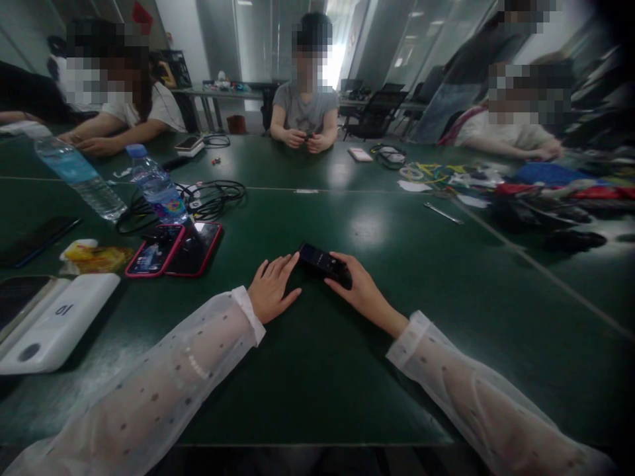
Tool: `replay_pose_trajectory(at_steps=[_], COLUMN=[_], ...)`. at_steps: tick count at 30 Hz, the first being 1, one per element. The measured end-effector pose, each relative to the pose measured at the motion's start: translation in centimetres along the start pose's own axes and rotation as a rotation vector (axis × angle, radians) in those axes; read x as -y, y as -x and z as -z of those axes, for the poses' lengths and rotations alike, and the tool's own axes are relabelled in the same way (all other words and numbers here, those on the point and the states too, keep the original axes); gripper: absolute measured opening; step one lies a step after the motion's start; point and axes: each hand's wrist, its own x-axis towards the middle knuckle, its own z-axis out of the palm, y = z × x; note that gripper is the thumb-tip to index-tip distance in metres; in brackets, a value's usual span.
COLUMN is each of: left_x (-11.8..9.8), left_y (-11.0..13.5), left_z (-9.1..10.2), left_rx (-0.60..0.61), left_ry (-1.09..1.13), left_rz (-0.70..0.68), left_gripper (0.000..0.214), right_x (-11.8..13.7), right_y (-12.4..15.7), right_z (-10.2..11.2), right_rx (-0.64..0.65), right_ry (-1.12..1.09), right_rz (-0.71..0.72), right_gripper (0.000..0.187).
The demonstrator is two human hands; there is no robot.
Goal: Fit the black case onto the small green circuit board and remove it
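Observation:
A small black device with a lit screen (317, 259), much like a compact phone, is in front of me over the green table (307, 370). Its right end is gripped between the thumb and fingers of my right hand (360, 287). My left hand (272, 287) is at its left end, fingers stretched out and thumb apart, with the index fingertip at the device's edge. Whether that fingertip presses on it I cannot tell. Sheer white dotted sleeves cover both my forearms.
Left of my hands lie two red-cased phones (193, 250), a yellow wrapper (96, 256) and a white power bank (64, 324). Two water bottles (156, 185) and black cables (218, 198) are beyond. A wrench (443, 213) and tangled cables (436, 175) lie right. Several people sit around.

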Motion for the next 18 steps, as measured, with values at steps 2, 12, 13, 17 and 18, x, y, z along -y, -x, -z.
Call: replay_pose_trajectory(at_steps=[2,12,13,17,18], left_x=[0.0,0.5,0.7,1.3,1.5], left_y=[0.0,-0.1,-0.1,-0.5,-0.5], left_z=[0.0,0.3,0.4,0.2,0.1], left_rx=[0.000,-0.026,-0.026,-0.048,-0.057], left_ry=[0.007,0.224,0.265,0.376,0.389], left_rz=[-0.008,0.060,0.080,0.117,0.116], left_gripper=[0.073,0.095,0.095,0.090,0.088], right_x=[0.0,0.9,1.0,1.1,1.0], right_y=[0.1,0.2,0.2,0.2,0.2], right_z=[0.0,0.5,0.5,0.4,0.4], right_rx=[0.008,0.039,0.039,0.059,0.069], right_ry=[-0.009,-0.054,-0.060,-0.110,-0.123], right_rz=[0.023,0.131,0.145,0.204,0.216], right_gripper=[0.055,0.053,0.052,0.051,0.051])
